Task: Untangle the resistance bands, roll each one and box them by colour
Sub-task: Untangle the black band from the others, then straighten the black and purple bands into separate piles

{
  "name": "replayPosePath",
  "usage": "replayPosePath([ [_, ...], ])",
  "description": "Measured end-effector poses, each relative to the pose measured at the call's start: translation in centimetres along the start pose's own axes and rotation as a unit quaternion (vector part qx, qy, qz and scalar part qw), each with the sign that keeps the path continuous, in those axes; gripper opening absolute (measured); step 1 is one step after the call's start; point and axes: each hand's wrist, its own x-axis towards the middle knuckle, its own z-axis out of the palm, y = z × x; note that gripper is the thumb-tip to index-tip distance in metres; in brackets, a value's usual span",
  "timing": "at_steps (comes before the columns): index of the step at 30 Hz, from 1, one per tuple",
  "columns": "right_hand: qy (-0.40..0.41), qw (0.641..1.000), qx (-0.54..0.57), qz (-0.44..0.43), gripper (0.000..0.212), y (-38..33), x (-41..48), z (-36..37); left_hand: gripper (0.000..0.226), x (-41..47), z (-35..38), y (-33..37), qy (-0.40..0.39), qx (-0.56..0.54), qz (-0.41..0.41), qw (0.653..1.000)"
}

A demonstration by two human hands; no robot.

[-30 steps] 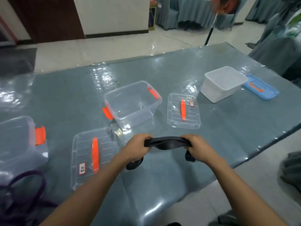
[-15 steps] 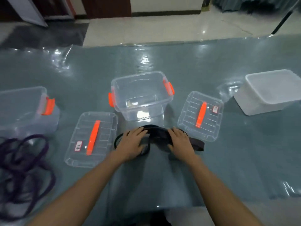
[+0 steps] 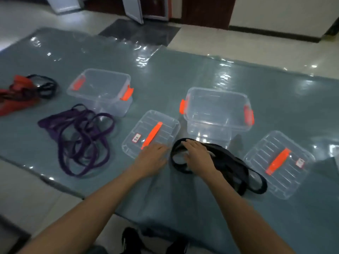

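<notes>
The right hand [image 3: 199,158] lays its nearly straight fingers across the left loop of the black resistance band [image 3: 231,167]. It presses the band onto the table [image 3: 174,198], probably pinning one end so rolling can start. The left hand [image 3: 152,160] rests flat and empty just beside it, fingertips at the near edge of a clear lid [image 3: 165,125]. Just beyond stands an open clear box [image 3: 211,131], likely the band's destination. Purple bands [image 3: 82,136] lie tangled further left.
</notes>
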Motion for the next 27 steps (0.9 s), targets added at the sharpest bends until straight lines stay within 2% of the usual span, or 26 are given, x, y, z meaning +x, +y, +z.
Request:
replayPosePath([
  [8, -0.041, 0.992, 0.008, -0.122, 0.041, -16.6, 5.9, 4.6, 0.042, -11.0, -3.5, -14.5, 0.048, -0.031, -0.149, 0.987],
  [14, -0.110, 0.966, -0.095, -0.214, 0.026, -31.9, 8.6, 9.1, 0.030, -20.2, -5.2, -25.6, 0.060, -0.070, -0.219, 0.971],
  [16, -0.121, 0.957, -0.096, -0.245, 0.026, -36.8, 9.6, 10.1, 0.027, -23.3, -6.3, -28.6, 0.086, -0.077, -0.236, 0.965],
  [20, -0.151, 0.943, -0.082, -0.284, 0.033, -45.2, 11.4, 12.0, 0.034, -30.0, -8.5, -33.6, 0.150, -0.115, -0.283, 0.940],
  [23, -0.175, 0.928, -0.074, -0.322, 0.041, -50.4, 12.5, 13.5, 0.032, -34.0, -9.6, -36.8, 0.177, -0.129, -0.305, 0.927],
  [27, -0.209, 0.913, -0.065, -0.344, 0.039, -55.7, 14.4, 15.5, 0.027, -37.8, -10.6, -40.4, 0.199, -0.132, -0.343, 0.909],
])
